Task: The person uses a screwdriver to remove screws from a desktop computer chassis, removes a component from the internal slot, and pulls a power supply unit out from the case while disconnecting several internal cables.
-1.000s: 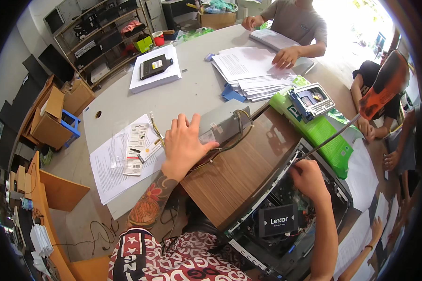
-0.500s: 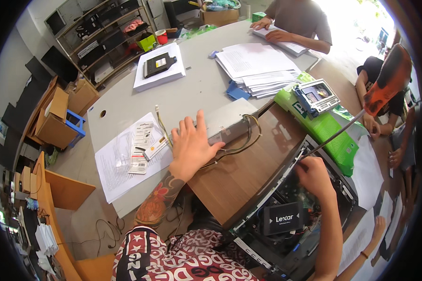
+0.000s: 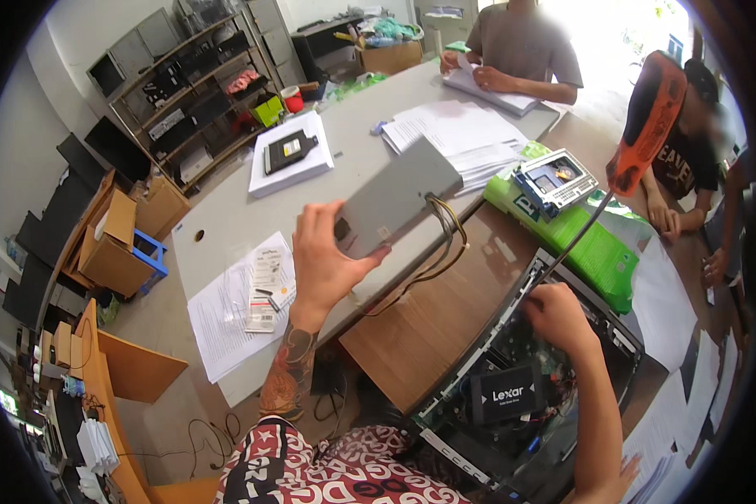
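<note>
My left hand (image 3: pixel 323 265) grips one end of a grey metal computer power supply (image 3: pixel 401 197), lifted and tilted above the table. A bundle of cables (image 3: pixel 445 244) hangs from its right side. My right hand (image 3: pixel 561 315) is closed at the lower end of a long screwdriver (image 3: pixel 647 126); the orange and black handle points up to the right. Beneath that hand lies an open black computer case (image 3: pixel 445 420) with boards and wires inside. A black solid-state drive (image 3: pixel 508 393) rests in the case. What the right fingers cover is hidden.
A hard drive in a bracket (image 3: pixel 554 181) sits on a green package (image 3: pixel 584 244). An optical drive (image 3: pixel 287 151) lies on a paper stack (image 3: pixel 311 172). Blister packaging (image 3: pixel 265 290) is on papers at left. People sit across the table and at right; a wooden board (image 3: pixel 420 336) adjoins the case.
My left hand has taken hold of the power supply and raised and tilted it off the table. The right hand stays by the case; the screwdriver handle has swung left.
</note>
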The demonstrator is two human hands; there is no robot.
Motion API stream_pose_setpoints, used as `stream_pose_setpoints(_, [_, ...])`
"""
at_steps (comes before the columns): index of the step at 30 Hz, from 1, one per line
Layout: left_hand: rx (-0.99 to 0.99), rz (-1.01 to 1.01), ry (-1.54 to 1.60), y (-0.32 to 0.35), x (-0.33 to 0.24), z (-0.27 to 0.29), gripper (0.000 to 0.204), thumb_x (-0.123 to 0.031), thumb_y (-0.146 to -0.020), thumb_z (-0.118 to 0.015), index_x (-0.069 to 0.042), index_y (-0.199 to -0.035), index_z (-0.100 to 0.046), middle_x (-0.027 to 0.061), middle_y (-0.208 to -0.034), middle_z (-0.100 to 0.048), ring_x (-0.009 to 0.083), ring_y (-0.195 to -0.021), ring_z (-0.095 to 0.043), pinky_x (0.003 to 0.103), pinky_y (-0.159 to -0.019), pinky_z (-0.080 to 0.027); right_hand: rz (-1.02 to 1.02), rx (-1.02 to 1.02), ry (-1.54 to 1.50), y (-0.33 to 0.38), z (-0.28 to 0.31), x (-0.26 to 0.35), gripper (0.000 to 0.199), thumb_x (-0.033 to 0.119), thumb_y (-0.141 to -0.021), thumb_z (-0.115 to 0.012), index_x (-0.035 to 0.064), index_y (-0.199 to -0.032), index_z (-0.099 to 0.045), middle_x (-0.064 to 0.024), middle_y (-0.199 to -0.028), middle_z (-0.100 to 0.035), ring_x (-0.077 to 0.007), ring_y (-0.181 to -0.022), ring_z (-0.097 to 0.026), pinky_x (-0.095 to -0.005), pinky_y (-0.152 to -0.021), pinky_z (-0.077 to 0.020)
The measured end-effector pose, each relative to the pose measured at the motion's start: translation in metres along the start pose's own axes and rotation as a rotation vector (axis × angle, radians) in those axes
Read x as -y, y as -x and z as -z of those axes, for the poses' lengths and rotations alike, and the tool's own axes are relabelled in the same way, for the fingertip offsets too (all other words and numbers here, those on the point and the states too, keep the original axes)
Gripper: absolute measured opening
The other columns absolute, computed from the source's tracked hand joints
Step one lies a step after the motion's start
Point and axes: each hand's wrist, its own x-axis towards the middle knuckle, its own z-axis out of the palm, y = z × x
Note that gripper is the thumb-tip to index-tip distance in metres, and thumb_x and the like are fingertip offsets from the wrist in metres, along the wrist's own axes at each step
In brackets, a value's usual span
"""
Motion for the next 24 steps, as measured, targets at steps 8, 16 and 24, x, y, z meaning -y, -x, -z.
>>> stream_pose_setpoints(8, [-0.380,0.075,1.405,0.001,0.057,-0.011,0.076,-0.030,-0.076,-0.083,-0.009,-0.138,-0.045,0.0093,-0.129,-0.056,0.0300,-0.121,-0.055,0.049,-0.100,-0.048,0.005,-0.003,0.015,0.003,-0.001,0.011,0.012,0.012,-0.081,-0.066,0.0027,-0.086,-0.072,-0.0215,-0.079,-0.067,-0.0406,-0.078,-0.064,-0.0469,-0.073,-0.0509])
stream_pose_setpoints(16, [-0.182,0.061,2.146,-0.021,0.011,-0.012,0.072,-0.055,-0.094,-0.051,-0.006,-0.144,-0.038,0.0104,-0.123,-0.051,0.0243,-0.109,-0.049,0.047,-0.097,-0.041,0.023,-0.041,-0.004,0.004,-0.007,0.004,0.013,0.010,-0.080,-0.065,0.0038,-0.088,-0.073,-0.0205,-0.079,-0.067,-0.0398,-0.077,-0.064,-0.0463,-0.072,-0.0509])
stream_pose_setpoints(24, [-0.008,0.100,2.502,-0.009,-0.005,-0.018,0.055,-0.041,-0.097,-0.052,-0.005,-0.138,-0.040,0.0088,-0.105,-0.048,0.0195,-0.097,-0.048,0.037,-0.082,-0.045,0.042,-0.084,0.004,0.007,-0.007,0.001,0.012,0.009,-0.079,-0.066,-0.0007,-0.085,-0.070,-0.0230,-0.077,-0.064,-0.0415,-0.075,-0.062,-0.0464,-0.070,-0.0495])
